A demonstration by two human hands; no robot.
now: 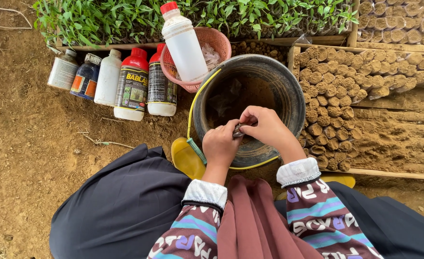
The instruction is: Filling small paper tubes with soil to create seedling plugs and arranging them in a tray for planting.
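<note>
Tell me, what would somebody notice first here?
Probably the big black bucket in the middle, where the left hand and right hand pinch something small and dark together over it. Next, the row of bottles on the dirt at upper left, and the green seedlings along the top.

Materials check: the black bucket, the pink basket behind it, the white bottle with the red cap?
Black bucket: looks like moulded rubber or heavy plastic, with a matte, scuffed, dusty wall and thick rolled rim.
Pink basket: plastic, judging by its thin perforated lattice wall and uniform colour.
White bottle: translucent, slightly glossy plastic; its red cap is ribbed, opaque plastic.
Both hands pinch a small dark piece over the bucket; its material is unclear.
</note>
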